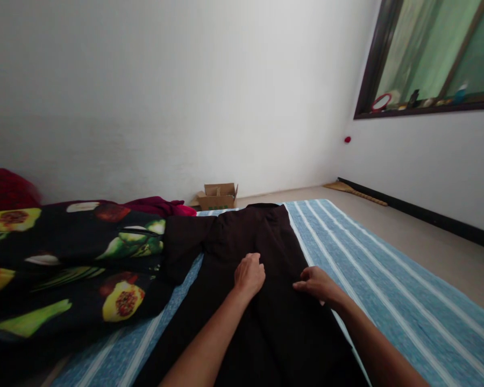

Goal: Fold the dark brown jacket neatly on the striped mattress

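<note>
A person's two bare hands rested on a dark garment (262,252) spread flat over a blue striped mat (387,285). The left hand (249,274) lay curled into a loose fist, knuckles up, pressing on the cloth near its middle; whether any fabric was pinched inside the fist could not be told. The right hand (315,283) sat just beside it, at the garment's right edge, fingers bent down onto the cloth, apparently gripping that edge. The garment's long axis ran straight away from the hands, from under the forearms to a collar-like end beyond both. A sleeve reached out past the left hand toward a fruit-print fabric (64,263) heaped well to that side. Far beyond the hands stood a cardboard box (218,196). The garment's near end was cut off by the bottom of the picture, and its dark folds were hard to make out.
</note>
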`<state>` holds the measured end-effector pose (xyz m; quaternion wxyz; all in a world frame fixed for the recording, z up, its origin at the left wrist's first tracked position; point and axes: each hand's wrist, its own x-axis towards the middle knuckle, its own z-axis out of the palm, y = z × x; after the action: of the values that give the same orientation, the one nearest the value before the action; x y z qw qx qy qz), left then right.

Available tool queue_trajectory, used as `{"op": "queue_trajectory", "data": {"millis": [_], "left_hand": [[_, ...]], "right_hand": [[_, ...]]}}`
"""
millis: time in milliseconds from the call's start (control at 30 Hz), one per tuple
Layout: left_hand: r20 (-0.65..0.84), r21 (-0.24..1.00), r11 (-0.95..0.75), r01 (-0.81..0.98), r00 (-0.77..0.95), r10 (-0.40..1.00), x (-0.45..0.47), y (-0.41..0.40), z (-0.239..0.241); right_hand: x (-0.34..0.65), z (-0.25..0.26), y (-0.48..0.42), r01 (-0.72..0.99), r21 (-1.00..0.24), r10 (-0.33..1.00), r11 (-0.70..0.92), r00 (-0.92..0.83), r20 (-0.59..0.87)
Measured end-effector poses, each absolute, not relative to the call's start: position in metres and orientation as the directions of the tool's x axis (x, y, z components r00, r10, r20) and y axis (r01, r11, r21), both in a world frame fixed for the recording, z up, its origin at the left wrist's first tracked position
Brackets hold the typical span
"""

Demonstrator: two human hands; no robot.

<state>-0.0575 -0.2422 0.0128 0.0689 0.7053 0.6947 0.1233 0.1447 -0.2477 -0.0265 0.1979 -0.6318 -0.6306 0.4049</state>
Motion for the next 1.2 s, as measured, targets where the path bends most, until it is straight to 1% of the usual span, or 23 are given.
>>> {"op": "queue_trajectory", "data": {"millis": [67, 133, 200, 267, 333, 400, 467, 533, 600, 667, 733, 833, 900, 967, 1067, 1200], "left_hand": [[0.089, 0.264, -0.051, 0.963, 0.028, 0.996, -0.049, -0.222, 0.007], [0.1, 0.254, -0.064, 0.965, 0.04, 0.994, -0.043, -0.201, -0.002], [0.103, 0.243, -0.074, 0.967, 0.05, 0.993, -0.04, -0.182, -0.011], [0.097, 0.236, -0.083, 0.968, 0.062, 0.993, -0.038, -0.166, -0.019], [0.087, 0.23, -0.097, 0.968, 0.078, 0.993, -0.036, -0.154, -0.025], [0.074, 0.226, -0.111, 0.968, 0.096, 0.993, -0.033, -0.145, -0.03], [0.058, 0.223, -0.119, 0.968, 0.108, 0.992, -0.029, -0.139, -0.033], [0.04, 0.22, -0.121, 0.968, 0.114, 0.993, -0.025, -0.136, -0.035], [0.015, 0.216, -0.12, 0.969, 0.119, 0.993, -0.022, -0.135, -0.036], [-0.015, 0.211, -0.104, 0.972, 0.11, 0.994, -0.019, -0.136, -0.036], [-0.048, 0.21, -0.078, 0.975, 0.089, 0.995, -0.019, -0.138, -0.036], [-0.083, 0.216, -0.045, 0.975, 0.065, 0.994, -0.018, -0.14, -0.035], [-0.08, 0.211, -0.042, 0.977, 0.06, 0.995, -0.018, -0.142, -0.036], [-0.068, 0.204, -0.048, 0.978, 0.063, 0.996, -0.018, -0.143, -0.038], [-0.084, 0.219, -0.06, 0.974, 0.08, 0.993, -0.019, -0.143, -0.039], [-0.102, 0.27, -0.108, 0.957, 0.14, 0.985, -0.029, -0.134, -0.033]], "right_hand": [[0.147, -0.029, -0.258, 0.617, -0.777, 0.957, -0.126, -0.13, -0.259], [0.148, -0.028, -0.269, 0.54, -0.827, 0.948, -0.157, -0.152, -0.279], [0.146, -0.022, -0.28, 0.382, -0.898, 0.927, -0.219, -0.207, -0.314], [0.143, -0.014, -0.292, 0.16, -0.946, 0.905, -0.282, -0.284, -0.317], [0.141, -0.009, -0.302, -0.03, -0.947, 0.893, -0.319, -0.345, -0.29], [0.141, -0.012, -0.308, -0.12, -0.936, 0.893, -0.332, -0.361, -0.271], [0.143, -0.021, -0.31, -0.104, -0.936, 0.893, -0.335, -0.353, -0.28], [0.145, -0.031, -0.31, -0.041, -0.944, 0.881, -0.327, -0.374, -0.29], [0.147, -0.038, -0.31, -0.015, -0.952, 0.853, -0.305, -0.448, -0.266], [0.149, -0.039, -0.31, -0.033, -0.96, 0.82, -0.277, -0.53, -0.218], [0.15, -0.038, -0.31, -0.034, -0.966, 0.801, -0.258, -0.567, -0.194], [0.152, -0.038, -0.309, 0.091, -0.968, 0.814, -0.232, -0.527, -0.245], [0.154, -0.04, -0.309, 0.207, -0.953, 0.828, -0.219, -0.478, -0.294], [0.156, -0.042, -0.309, 0.287, -0.933, 0.821, -0.217, -0.463, -0.334], [0.16, -0.041, -0.313, 0.334, -0.911, 0.804, -0.242, -0.456, -0.381], [0.166, -0.034, -0.32, 0.36, -0.895, 0.83, -0.264, -0.388, -0.401]]}}
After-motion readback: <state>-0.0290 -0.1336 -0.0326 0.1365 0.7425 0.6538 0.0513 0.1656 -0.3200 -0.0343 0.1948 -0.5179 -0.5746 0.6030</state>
